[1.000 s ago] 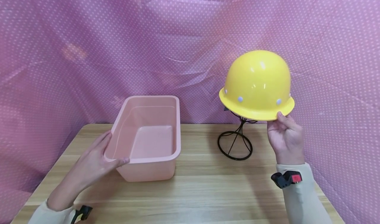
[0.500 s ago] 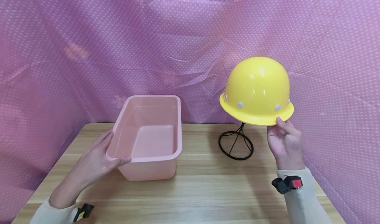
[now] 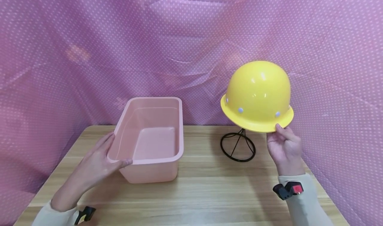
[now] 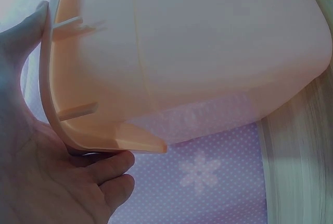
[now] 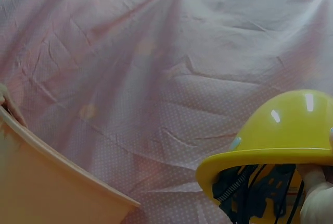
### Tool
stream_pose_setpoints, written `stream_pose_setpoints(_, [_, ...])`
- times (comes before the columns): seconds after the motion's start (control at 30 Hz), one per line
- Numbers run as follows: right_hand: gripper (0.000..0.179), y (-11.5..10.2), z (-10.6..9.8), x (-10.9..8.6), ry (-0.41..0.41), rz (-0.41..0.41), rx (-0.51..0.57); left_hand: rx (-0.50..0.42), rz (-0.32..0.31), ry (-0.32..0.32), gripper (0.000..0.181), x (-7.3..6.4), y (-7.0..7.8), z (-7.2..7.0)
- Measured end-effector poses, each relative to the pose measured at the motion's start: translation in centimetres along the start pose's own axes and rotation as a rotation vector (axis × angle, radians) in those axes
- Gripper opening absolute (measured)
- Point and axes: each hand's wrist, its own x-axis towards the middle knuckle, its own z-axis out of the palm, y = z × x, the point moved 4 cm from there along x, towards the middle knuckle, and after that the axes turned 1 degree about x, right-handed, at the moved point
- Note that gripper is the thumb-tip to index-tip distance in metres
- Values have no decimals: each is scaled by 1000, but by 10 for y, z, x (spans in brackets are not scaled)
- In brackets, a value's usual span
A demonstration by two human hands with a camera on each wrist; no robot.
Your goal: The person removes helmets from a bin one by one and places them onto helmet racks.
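Note:
My right hand (image 3: 285,150) grips the front brim of a yellow hard hat (image 3: 258,94), thumb on top of the brim and fingers beneath. The hat, slightly tilted, covers the upper part of a black wire stand (image 3: 238,147) in the head view; whether it rests on it I cannot tell. Dark straps (image 5: 260,190) show inside the hat in the right wrist view. At the left, my left hand (image 3: 95,164) holds the near-left corner of a pink plastic bin (image 3: 149,171), thumb along the front rim and fingers at the left side. Nothing lies in the bin.
Both bin and stand are on a light wooden table (image 3: 206,199). A pink dotted curtain (image 3: 191,53) hangs close behind the table and along both sides. Dark wrist cameras (image 3: 288,190) are strapped over the sleeves.
My right hand has lowered the hard hat over the wire stand, hiding the stand's top, and drifted a little left. The left hand and bin have stayed put.

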Motion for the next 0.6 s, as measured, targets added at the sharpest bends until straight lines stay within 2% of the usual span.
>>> stream_pose_setpoints(0.3, [51,-3,-8,0,10,8,14,-8,-5,-1,114,1,-1,-1])
stream_pose_setpoints(0.6, [55,-10,-10,0,-42,14,-36,-9,-6,-10,113,2,-2,-1])
